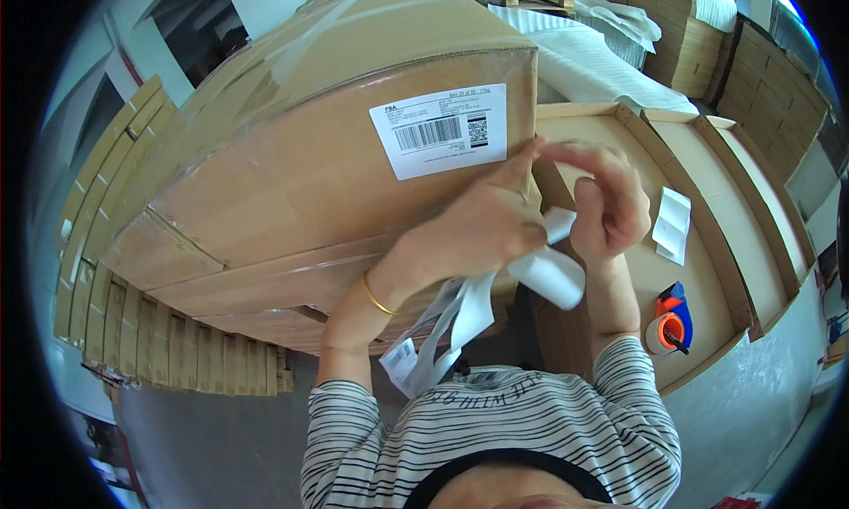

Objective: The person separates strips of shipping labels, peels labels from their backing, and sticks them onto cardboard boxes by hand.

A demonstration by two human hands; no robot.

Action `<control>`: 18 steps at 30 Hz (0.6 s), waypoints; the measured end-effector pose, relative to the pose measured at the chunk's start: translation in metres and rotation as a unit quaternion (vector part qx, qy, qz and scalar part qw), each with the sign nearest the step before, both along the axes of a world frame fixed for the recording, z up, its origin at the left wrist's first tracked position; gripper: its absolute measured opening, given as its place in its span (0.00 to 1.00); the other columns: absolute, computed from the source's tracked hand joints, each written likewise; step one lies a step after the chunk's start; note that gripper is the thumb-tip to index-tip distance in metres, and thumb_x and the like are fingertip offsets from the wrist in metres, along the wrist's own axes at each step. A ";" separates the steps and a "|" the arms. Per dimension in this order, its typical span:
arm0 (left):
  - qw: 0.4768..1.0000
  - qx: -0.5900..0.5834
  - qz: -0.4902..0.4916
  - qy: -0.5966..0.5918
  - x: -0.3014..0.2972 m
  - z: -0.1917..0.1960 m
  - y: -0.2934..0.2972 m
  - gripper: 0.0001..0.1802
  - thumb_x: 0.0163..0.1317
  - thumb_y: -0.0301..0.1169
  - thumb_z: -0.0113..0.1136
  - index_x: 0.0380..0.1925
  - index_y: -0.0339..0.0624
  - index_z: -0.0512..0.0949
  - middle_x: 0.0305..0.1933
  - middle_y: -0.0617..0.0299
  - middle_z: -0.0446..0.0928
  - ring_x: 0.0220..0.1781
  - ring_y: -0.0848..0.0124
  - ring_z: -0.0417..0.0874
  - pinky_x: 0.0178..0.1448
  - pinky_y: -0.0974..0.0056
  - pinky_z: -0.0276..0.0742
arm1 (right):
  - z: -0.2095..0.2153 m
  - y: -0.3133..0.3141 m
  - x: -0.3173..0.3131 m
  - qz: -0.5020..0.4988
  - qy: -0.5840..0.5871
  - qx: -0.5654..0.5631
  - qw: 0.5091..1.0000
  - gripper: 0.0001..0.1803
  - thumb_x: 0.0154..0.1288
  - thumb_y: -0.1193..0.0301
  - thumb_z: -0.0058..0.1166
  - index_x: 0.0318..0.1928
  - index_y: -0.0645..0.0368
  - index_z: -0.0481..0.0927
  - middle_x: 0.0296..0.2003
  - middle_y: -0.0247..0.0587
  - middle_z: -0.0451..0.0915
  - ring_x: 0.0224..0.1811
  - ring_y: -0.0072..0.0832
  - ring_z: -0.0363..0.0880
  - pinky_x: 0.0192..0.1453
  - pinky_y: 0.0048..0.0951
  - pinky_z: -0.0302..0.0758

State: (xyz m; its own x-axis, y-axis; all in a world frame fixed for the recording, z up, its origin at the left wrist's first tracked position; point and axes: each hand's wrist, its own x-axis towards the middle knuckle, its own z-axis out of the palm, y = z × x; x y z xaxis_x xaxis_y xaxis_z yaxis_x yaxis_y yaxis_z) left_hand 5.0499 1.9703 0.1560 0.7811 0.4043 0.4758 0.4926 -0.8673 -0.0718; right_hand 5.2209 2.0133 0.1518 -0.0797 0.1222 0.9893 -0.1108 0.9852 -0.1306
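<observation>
- Striped shirt (522,420) with a dark collar lies nearest the camera, at the lower edge.
- Left hand (482,230) points its forefinger upward at the carton's near right corner; its other fingers look curled around the label strip (473,314).
- Right hand (610,199) is bent inward, forefinger reaching to the left one's tip. Blur hides whether anything is pinched there; I cannot tell.
- Label strip: hangs in loops below the left hand, in front of the carton. It looks light, limp and easily creased, probably sticky on one side; an outer edge seems the best place to hold it.
- Large carton (301,168): stands before the person, upper left of the hands. Its walls look stiff, its taped seams slick; if filled, likely heavy, so support it from beneath the lower edges.
- Shipping label (440,133): white, fixed near that corner, looking flat, with small print, a barcode and a square code.
- Printed lettering crosses the shirt's chest; no brand stands out.
- Right of the hands, a tape dispenser (672,321) and a white paper (672,226) lie in a shallow cardboard tray (707,279).
</observation>
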 end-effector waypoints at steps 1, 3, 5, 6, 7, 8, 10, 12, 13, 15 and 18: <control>1.000 -0.001 0.003 0.000 0.004 -0.009 -0.002 0.10 0.43 0.23 0.62 0.28 0.50 0.82 0.18 0.67 0.69 0.24 0.71 0.76 0.77 0.39 0.46 | 0.008 0.003 0.000 -0.093 -0.037 0.080 0.992 0.17 0.60 0.82 0.54 0.51 0.69 0.75 0.42 0.53 0.83 0.40 0.39 0.85 0.45 0.33 0.82; 0.992 -0.003 -0.079 -0.099 0.014 -0.028 -0.018 0.07 0.46 0.26 0.63 0.28 0.50 0.82 0.18 0.68 0.68 0.25 0.70 0.77 0.73 0.39 0.57 | 0.019 0.018 -0.005 -0.077 -0.071 0.168 0.980 0.20 0.56 0.78 0.59 0.52 0.65 0.77 0.52 0.54 0.79 0.59 0.44 0.77 0.65 0.49 0.71; 0.993 -0.020 -0.058 -0.106 0.008 -0.039 -0.040 0.07 0.48 0.28 0.63 0.30 0.50 0.83 0.18 0.68 0.70 0.25 0.70 0.77 0.72 0.40 0.60 | 0.018 0.013 -0.010 -0.179 -0.191 0.184 0.947 0.31 0.53 0.70 0.63 0.60 0.59 0.73 0.61 0.46 0.73 0.66 0.40 0.69 0.74 0.55 0.53; 0.992 -0.036 -0.040 -0.112 0.004 -0.043 -0.048 0.07 0.49 0.30 0.63 0.31 0.50 0.84 0.19 0.68 0.72 0.25 0.70 0.78 0.70 0.40 0.64 | 0.012 0.014 -0.019 -0.215 -0.243 0.180 0.928 0.39 0.53 0.59 0.61 0.67 0.50 0.67 0.68 0.35 0.64 0.73 0.35 0.58 0.77 0.59 0.34; 0.992 -0.038 -0.038 -0.114 0.000 -0.046 -0.054 0.07 0.49 0.30 0.63 0.31 0.50 0.84 0.19 0.68 0.72 0.25 0.70 0.78 0.70 0.40 0.64 | 0.008 0.017 -0.028 -0.213 -0.245 0.178 0.929 0.39 0.53 0.59 0.61 0.67 0.50 0.67 0.68 0.35 0.64 0.73 0.35 0.58 0.77 0.59 0.34; 0.985 -0.067 -0.048 -0.151 0.000 -0.048 -0.056 0.09 0.49 0.31 0.63 0.32 0.50 0.84 0.20 0.67 0.75 0.25 0.71 0.78 0.70 0.41 0.64 | 0.009 0.025 -0.032 -0.272 -0.258 0.188 0.908 0.40 0.54 0.55 0.59 0.68 0.48 0.65 0.69 0.32 0.62 0.74 0.34 0.56 0.76 0.60 0.31; 0.970 -0.119 -0.050 -0.206 -0.009 -0.052 -0.061 0.11 0.49 0.34 0.65 0.34 0.47 0.86 0.25 0.64 0.82 0.25 0.72 0.81 0.68 0.42 0.66 | 0.006 0.035 -0.035 -0.357 -0.269 0.212 0.869 0.41 0.57 0.47 0.51 0.71 0.45 0.61 0.71 0.28 0.58 0.76 0.33 0.49 0.75 0.63 0.25; 0.957 -0.129 -0.042 -0.257 -0.017 -0.061 -0.070 0.11 0.49 0.33 0.65 0.35 0.48 0.86 0.25 0.63 0.82 0.29 0.70 0.82 0.68 0.44 0.68 | 0.004 0.030 -0.036 -0.363 -0.259 0.184 0.876 0.41 0.58 0.46 0.50 0.71 0.46 0.61 0.71 0.29 0.58 0.76 0.33 0.49 0.75 0.63 0.26; 0.941 -0.138 -0.038 -0.307 -0.022 -0.066 -0.074 0.12 0.50 0.31 0.65 0.37 0.48 0.85 0.24 0.63 0.82 0.33 0.68 0.84 0.68 0.45 0.69 | 0.002 0.028 -0.037 -0.372 -0.249 0.157 0.880 0.41 0.59 0.46 0.49 0.71 0.46 0.60 0.71 0.30 0.59 0.76 0.34 0.49 0.75 0.63 0.26; 0.936 -0.151 -0.028 -0.316 -0.032 -0.073 -0.082 0.11 0.52 0.34 0.65 0.36 0.48 0.86 0.28 0.61 0.84 0.35 0.67 0.85 0.61 0.49 0.74 | -0.001 0.030 -0.037 -0.347 -0.190 0.131 0.909 0.40 0.60 0.45 0.47 0.71 0.47 0.61 0.71 0.32 0.58 0.76 0.35 0.49 0.75 0.63 0.26; 0.919 -0.153 0.005 -0.364 -0.036 -0.078 -0.091 0.11 0.52 0.35 0.65 0.34 0.46 0.87 0.27 0.60 0.84 0.33 0.66 0.86 0.55 0.55 0.77 | -0.004 0.034 -0.034 -0.337 -0.186 0.134 0.913 0.40 0.62 0.43 0.44 0.70 0.49 0.61 0.71 0.34 0.58 0.76 0.37 0.48 0.76 0.62 0.27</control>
State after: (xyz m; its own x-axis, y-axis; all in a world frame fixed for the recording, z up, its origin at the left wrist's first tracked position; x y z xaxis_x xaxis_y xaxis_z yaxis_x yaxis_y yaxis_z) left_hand 5.0144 1.8791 0.0783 0.2957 0.6117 0.7337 0.3216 -0.7870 0.5265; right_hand 5.1873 2.0473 0.1482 -0.4128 0.0254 0.9105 0.5354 0.8155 0.2200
